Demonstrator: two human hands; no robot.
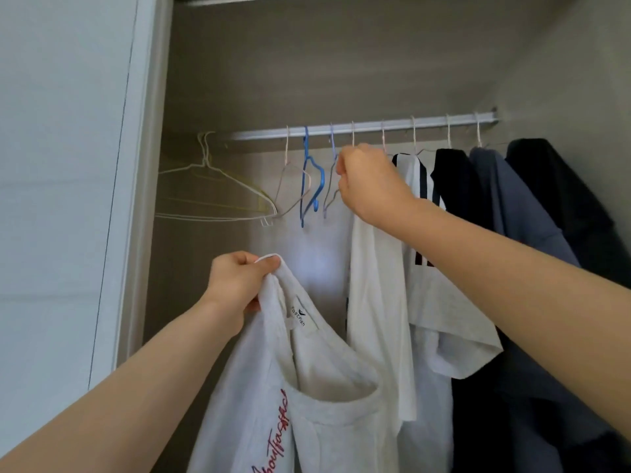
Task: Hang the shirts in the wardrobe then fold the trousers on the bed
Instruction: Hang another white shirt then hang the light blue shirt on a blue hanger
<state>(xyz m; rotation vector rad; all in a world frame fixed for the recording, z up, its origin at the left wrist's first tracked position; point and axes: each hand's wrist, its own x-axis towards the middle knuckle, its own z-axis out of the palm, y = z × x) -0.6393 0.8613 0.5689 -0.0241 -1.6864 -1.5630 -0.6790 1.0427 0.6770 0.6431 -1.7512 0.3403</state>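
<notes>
Head view: left fingers [260, 265] are pinching a white red-lettered shirt [307, 397], right fingers [344, 165] gripping a pale hanger [353, 136] for it.

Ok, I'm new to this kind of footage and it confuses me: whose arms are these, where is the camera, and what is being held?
There is no machine here. A person wears one wide-angle camera on the head, so you look forward and down along both bare arms into a wardrobe. The left hand grips the neck of a white shirt with red lettering, which is not yet hung. The right hand is up at the rail, fingers curled round a hanger with a plain white shirt below it. Further right hang a black shirt and a grey-blue shirt. To the left are empty hangers, one of them a blue hanger.
</notes>
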